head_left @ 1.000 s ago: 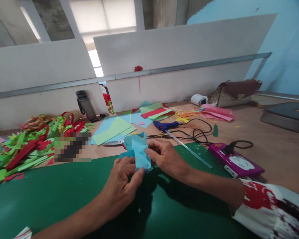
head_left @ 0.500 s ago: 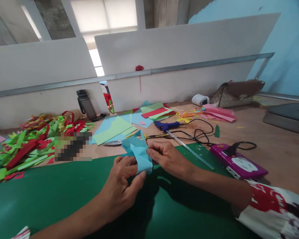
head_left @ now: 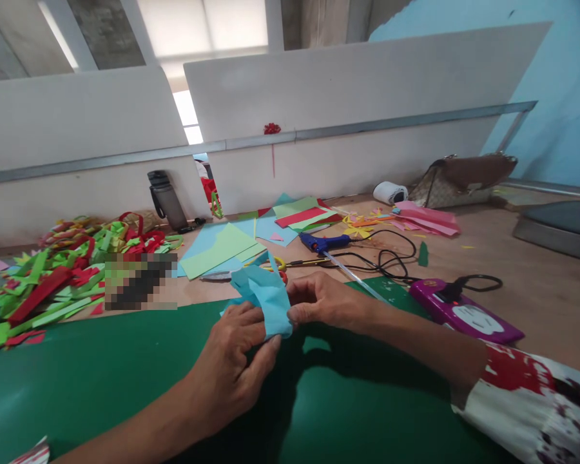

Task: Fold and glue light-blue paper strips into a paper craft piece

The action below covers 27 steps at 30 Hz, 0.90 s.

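Note:
Both my hands hold a folded, creased piece of light blue paper [head_left: 270, 298] above the green mat [head_left: 125, 361]. My left hand [head_left: 241, 348] is closed on its lower left part, with the thumb along the bottom edge. At the right edge, the thumb and fingers of my right hand [head_left: 321, 299] pinch the paper near its lower corner. Just behind the paper lie scissors with a yellow handle [head_left: 279, 263], partly hidden by it. A blue glue gun [head_left: 325, 243] with a clear glue stick lies beyond my right hand.
Green, red and blue paper strips [head_left: 53, 293] heap at the left. Coloured sheets [head_left: 222, 250] lie behind my hands. A purple power strip [head_left: 464, 312] with a plugged cable stands at the right. Farther back are a grey bottle [head_left: 167, 201], a white roll [head_left: 389, 193] and a handbag [head_left: 464, 182].
My right thumb has slid down the paper's right edge towards the lower corner. The upper part of the paper has shifted and tilts a little differently. My left hand keeps its grip.

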Each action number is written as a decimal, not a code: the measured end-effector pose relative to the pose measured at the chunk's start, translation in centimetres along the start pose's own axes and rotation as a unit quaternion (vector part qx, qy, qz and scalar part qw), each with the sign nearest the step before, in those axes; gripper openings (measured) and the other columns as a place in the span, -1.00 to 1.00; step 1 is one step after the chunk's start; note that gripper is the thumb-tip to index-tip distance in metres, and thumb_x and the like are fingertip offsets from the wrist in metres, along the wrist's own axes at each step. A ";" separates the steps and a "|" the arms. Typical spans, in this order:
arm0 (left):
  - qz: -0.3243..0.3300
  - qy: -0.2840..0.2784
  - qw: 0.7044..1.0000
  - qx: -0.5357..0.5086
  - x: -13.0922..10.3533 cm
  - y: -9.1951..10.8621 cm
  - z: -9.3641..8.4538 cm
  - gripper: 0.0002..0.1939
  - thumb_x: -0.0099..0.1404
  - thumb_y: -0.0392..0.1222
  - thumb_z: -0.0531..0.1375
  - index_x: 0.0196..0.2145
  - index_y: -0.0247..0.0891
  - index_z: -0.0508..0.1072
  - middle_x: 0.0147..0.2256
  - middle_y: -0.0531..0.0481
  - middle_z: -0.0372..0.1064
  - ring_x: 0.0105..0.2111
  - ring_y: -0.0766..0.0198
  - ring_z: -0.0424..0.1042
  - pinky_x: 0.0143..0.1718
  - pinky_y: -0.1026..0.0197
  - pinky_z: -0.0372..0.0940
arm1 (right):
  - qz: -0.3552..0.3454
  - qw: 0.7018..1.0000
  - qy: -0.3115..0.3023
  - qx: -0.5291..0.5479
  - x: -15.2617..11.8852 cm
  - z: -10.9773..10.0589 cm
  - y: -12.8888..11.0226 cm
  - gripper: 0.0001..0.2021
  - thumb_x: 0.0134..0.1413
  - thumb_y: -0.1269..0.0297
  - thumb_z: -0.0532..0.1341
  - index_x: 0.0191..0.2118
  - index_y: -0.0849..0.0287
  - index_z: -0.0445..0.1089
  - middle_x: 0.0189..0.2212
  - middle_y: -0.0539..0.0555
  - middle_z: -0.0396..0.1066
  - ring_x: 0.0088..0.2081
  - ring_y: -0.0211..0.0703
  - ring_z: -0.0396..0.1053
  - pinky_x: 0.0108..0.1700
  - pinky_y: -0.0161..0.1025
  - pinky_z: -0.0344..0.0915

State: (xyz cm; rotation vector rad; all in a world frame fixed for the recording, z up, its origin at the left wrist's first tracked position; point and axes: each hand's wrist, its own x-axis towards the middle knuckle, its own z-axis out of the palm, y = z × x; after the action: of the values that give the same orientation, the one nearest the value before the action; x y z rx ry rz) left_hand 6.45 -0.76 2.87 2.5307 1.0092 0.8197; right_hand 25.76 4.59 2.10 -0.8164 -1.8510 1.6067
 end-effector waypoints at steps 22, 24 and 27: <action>0.060 -0.006 0.998 0.027 0.0 -0.1 1.1 -0.75 0.29 -0.28 -0.02 -0.45 -0.23 0.41 -0.47 -0.06 0.37 -0.37 0.21 0.34 -0.24 0.14 0.20 | -0.031 0.946 0.190 -0.262 -1.2 2.6 -1.4 -0.66 -0.11 0.41 0.20 -0.12 0.19 0.25 -0.45 -0.02 0.34 -0.45 -0.28 0.26 -0.39 -0.33 0.17; 0.061 -0.012 0.997 0.033 0.0 -0.1 1.3 -0.75 0.29 -0.29 -0.02 -0.44 -0.24 0.40 -0.45 -0.07 0.38 -0.36 0.21 0.33 -0.24 0.14 0.19 | -0.028 0.942 0.198 -0.268 -1.1 2.8 -1.3 -0.80 -0.09 0.39 0.18 -0.25 0.19 0.27 -0.51 -0.05 0.30 -0.48 -0.30 0.22 -0.43 -0.35 0.14; 0.060 -0.026 0.997 0.045 0.0 0.0 1.5 -0.78 0.28 -0.32 -0.02 -0.42 -0.26 0.39 -0.40 -0.07 0.38 -0.34 0.21 0.31 -0.26 0.14 0.17 | -0.035 0.937 0.213 -0.275 -0.9 2.8 -1.0 -0.93 -0.06 0.34 0.15 -0.46 0.19 0.23 -0.56 -0.07 0.22 -0.50 -0.32 0.15 -0.46 -0.36 0.10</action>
State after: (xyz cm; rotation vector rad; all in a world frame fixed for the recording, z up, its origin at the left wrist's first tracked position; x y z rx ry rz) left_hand 7.34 -0.79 1.71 2.6969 0.9029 0.7519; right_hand 24.18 2.03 2.73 -1.2050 -1.9803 0.7691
